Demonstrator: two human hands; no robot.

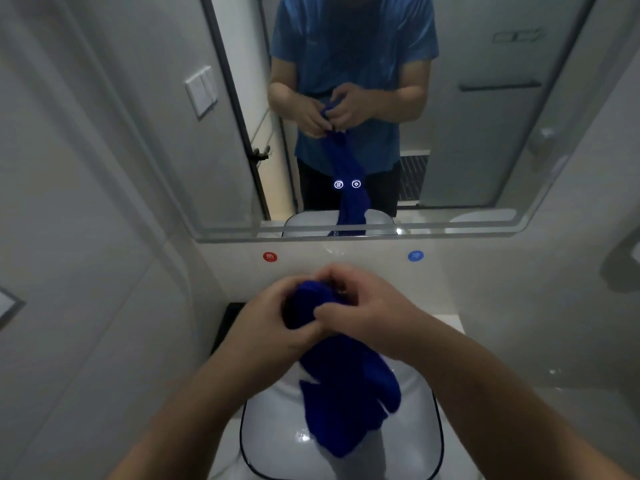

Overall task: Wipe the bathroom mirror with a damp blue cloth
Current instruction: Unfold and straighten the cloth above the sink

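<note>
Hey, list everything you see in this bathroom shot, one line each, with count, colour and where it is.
Mirror: one, frosted edge, on the wall ahead, reflecting the person.
Touch icons: two, white-lit, low centre of the mirror.
Red sticker: one, round, on the wall below the mirror, left.
Blue sticker: one, round, same wall strip, right.
Basin: one, white with dark rim, under the hands.
Cloth: one, deep blue, bunched at its top, hanging over the basin.
Left hand: one, bare, grips the cloth's bunched top.
Right hand: one, bare, grips the same bunch from the other side.
</note>
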